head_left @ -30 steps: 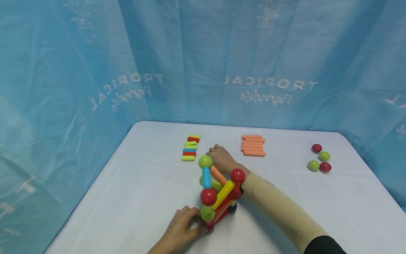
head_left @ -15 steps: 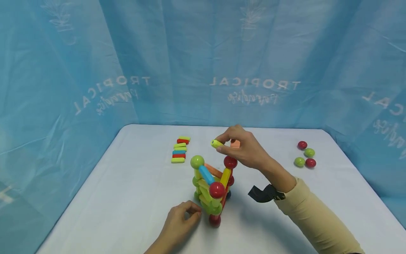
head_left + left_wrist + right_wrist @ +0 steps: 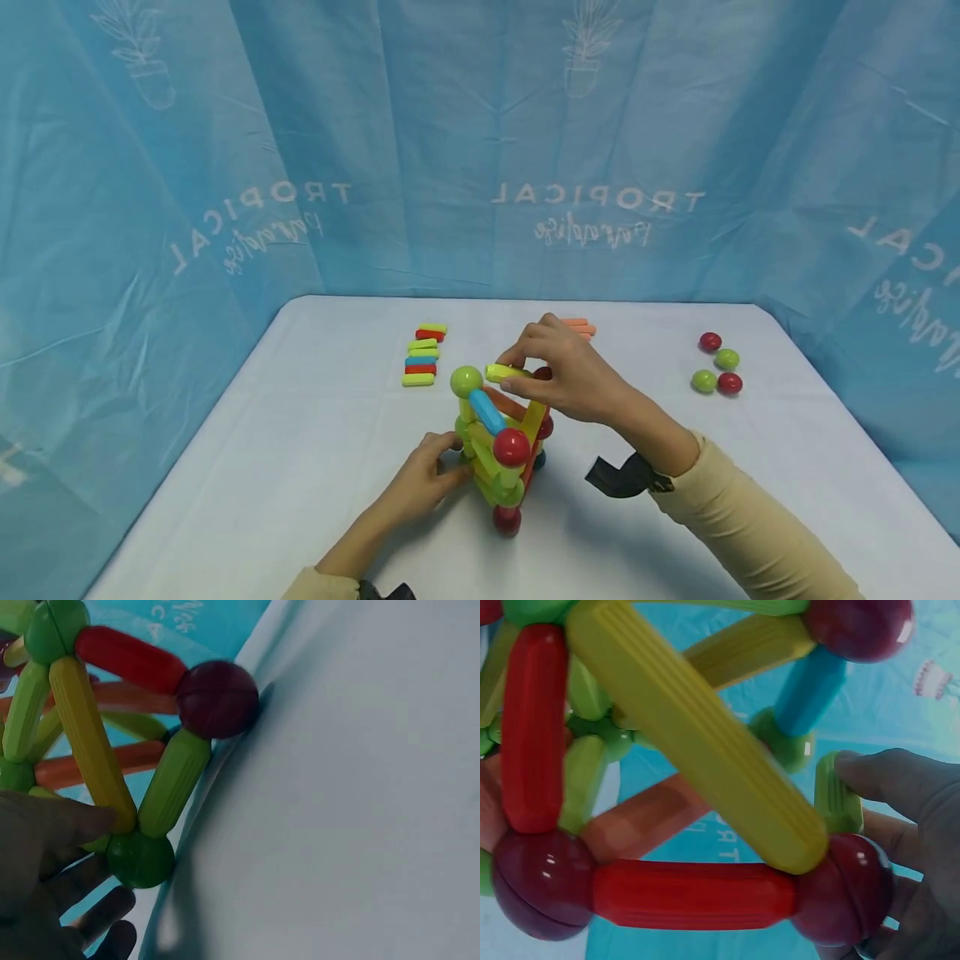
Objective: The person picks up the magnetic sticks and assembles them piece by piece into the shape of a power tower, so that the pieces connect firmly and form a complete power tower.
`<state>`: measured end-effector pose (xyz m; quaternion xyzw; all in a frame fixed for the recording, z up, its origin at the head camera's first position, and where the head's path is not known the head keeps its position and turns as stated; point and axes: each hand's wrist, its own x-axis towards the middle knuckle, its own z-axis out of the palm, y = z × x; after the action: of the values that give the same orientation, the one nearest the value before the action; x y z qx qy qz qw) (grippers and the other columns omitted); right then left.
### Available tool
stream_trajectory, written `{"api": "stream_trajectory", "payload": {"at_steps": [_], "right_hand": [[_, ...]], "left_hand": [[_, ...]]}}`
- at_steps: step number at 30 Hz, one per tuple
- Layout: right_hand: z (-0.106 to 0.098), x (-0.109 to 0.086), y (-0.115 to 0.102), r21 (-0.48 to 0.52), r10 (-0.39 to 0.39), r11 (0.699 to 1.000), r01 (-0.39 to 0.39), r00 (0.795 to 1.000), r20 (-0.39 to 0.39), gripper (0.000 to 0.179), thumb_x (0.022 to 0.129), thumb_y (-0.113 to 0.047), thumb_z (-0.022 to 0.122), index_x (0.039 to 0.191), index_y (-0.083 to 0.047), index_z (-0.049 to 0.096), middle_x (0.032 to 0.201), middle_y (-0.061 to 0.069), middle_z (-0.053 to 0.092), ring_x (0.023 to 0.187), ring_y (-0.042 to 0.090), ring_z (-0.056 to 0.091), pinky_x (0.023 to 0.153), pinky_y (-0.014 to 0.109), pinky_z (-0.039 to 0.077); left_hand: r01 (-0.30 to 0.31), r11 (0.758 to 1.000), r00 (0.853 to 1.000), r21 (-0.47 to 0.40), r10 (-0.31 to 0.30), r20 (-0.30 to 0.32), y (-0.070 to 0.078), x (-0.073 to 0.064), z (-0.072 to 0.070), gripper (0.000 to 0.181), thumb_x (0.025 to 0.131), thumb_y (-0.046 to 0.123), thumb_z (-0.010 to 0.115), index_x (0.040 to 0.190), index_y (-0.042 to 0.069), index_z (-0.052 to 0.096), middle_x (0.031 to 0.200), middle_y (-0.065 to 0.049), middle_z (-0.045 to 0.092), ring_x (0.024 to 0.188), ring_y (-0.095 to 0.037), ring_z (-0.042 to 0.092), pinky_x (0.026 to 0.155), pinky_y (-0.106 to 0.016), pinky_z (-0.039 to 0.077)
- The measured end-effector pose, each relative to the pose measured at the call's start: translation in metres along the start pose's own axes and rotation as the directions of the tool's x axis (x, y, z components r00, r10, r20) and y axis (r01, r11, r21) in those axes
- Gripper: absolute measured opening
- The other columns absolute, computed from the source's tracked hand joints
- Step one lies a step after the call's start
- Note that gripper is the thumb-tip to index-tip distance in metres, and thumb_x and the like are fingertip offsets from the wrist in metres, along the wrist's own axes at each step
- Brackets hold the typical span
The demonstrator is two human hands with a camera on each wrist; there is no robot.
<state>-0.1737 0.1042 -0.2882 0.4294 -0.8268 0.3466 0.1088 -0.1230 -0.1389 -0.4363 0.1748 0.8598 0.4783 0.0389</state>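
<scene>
Lime-green, the loose rod [image 3: 504,372] was pinched in the right hand [image 3: 566,371] by the top of the ball-and-rod structure [image 3: 512,447], lower centre of the head view; the left hand [image 3: 423,477] gripped its left side, where light, steady support probably suited best

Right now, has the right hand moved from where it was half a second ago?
Yes. The right hand has come lower in the head view, away from the far table edge.

Curtained-off space, room type unclear, blue curtain [image 3: 450,100] with mirrored "TROPICAL" lettering [image 3: 596,197], white table [image 3: 315,417]
</scene>
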Motion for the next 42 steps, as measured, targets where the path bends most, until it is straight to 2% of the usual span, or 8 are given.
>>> {"api": "stream_trajectory", "payload": {"at_steps": [6, 17, 21, 26, 31, 36, 39, 42], "right_hand": [[0.005, 0.002, 0.0, -0.035, 0.026, 0.999, -0.025, 0.999, 0.03, 0.014, 0.083, -0.018, 0.076, 0.096, -0.015, 0.075, 0.085, -0.012, 0.056, 0.086, 0.01, 0.043, 0.064, 0.028, 0.044], [0.012, 0.007, -0.002, -0.049, 0.002, 0.999, 0.001, 0.998, 0.06, 0.016, 0.083, -0.02, 0.077, 0.098, -0.015, 0.075, 0.086, -0.009, 0.057, 0.085, 0.011, 0.042, 0.063, 0.028, 0.042], [0.012, 0.009, 0.001, 0.014, -0.004, 1.0, 0.004, 1.0, 0.025, 0.02, 0.085, -0.02, 0.074, 0.104, -0.014, 0.073, 0.09, -0.008, 0.059, 0.088, 0.012, 0.045, 0.065, 0.031, 0.042], [0.021, 0.016, 0.021, 0.198, 0.066, 0.979, -0.05, 0.995, -0.071, 0.02, 0.09, -0.015, 0.067, 0.11, -0.012, 0.07, 0.099, -0.005, 0.063, 0.093, 0.015, 0.052, 0.076, 0.038, 0.045], [0.063, 0.037, 0.056, 0.253, 0.2, 0.951, -0.178, 0.977, -0.067, 0.022, 0.092, -0.019, 0.065, 0.111, -0.01, 0.069, 0.103, -0.003, 0.064, 0.092, 0.015, 0.055, 0.079, 0.035, 0.048], [0.118, 0.067, 0.076, 0.161, 0.326, 0.928, -0.335, 0.942, 0.08, 0.029, 0.087, -0.02, 0.071, 0.114, -0.008, 0.069, 0.103, 0.0, 0.066, 0.095, 0.018, 0.055, 0.076, 0.029, 0.049], [0.146, 0.084, 0.079, 0.073, 0.339, 0.932, -0.354, 0.926, 0.166, 0.034, 0.085, -0.019, 0.073, 0.116, -0.007, 0.068, 0.106, 0.003, 0.066, 0.099, 0.022, 0.055, 0.078, 0.03, 0.049], [0.168, 0.096, 0.082, -0.027, 0.318, 0.947, -0.32, 0.923, 0.215, 0.034, 0.085, -0.02, 0.075, 0.116, -0.008, 0.069, 0.108, 0.003, 0.067, 0.102, 0.021, 0.054, 0.083, 0.031, 0.046]], "left_hand": [[-0.02, 1.0, 0.999, 0.013, 0.019, 0.049, -0.007, 0.004, -0.001, 0.037, 0.086, 0.012, 0.07, 0.122, 0.009, 0.062, 0.111, -0.003, 0.06, 0.104, -0.025, 0.047, 0.087, -0.047, 0.04], [-0.025, 0.996, 1.0, 0.087, 0.024, 0.017, -0.014, 0.001, -0.004, 0.038, 0.084, 0.008, 0.071, 0.121, 0.006, 0.063, 0.111, -0.002, 0.061, 0.1, -0.022, 0.047, 0.088, -0.046, 0.042], [-0.032, 0.99, 0.999, 0.141, 0.037, -0.034, -0.016, -0.009, -0.007, 0.034, 0.081, 0.01, 0.074, 0.114, 0.008, 0.065, 0.105, 0.0, 0.062, 0.097, -0.021, 0.048, 0.085, -0.043, 0.042], [0.004, 0.983, 0.993, 0.183, 0.018, -0.116, -0.016, -0.03, -0.014, 0.031, 0.075, 0.01, 0.078, 0.104, 0.01, 0.067, 0.097, 0.002, 0.063, 0.093, -0.02, 0.05, 0.081, -0.041, 0.042], [0.09, 0.982, 0.988, 0.164, -0.068, -0.137, -0.013, -0.055, -0.023, 0.03, 0.076, 0.014, 0.08, 0.103, 0.013, 0.068, 0.098, 0.004, 0.064, 0.094, -0.019, 0.05, 0.082, -0.042, 0.041], [0.104, 0.989, 0.987, 0.105, -0.089, -0.135, -0.008, -0.076, -0.025, 0.028, 0.077, 0.017, 0.079, 0.102, 0.015, 0.068, 0.098, 0.007, 0.061, 0.094, -0.018, 0.049, 0.083, -0.039, 0.042], [0.096, 0.992, 0.988, 0.085, -0.085, -0.129, -0.005, -0.085, -0.024, 0.027, 0.078, 0.019, 0.078, 0.103, 0.016, 0.068, 0.098, 0.009, 0.057, 0.094, -0.014, 0.049, 0.083, -0.036, 0.042], [0.121, 0.989, 0.989, 0.084, -0.112, -0.099, -0.003, -0.091, -0.025, 0.028, 0.079, 0.023, 0.077, 0.105, 0.019, 0.068, 0.099, 0.012, 0.056, 0.094, -0.011, 0.047, 0.084, -0.036, 0.04]]}}
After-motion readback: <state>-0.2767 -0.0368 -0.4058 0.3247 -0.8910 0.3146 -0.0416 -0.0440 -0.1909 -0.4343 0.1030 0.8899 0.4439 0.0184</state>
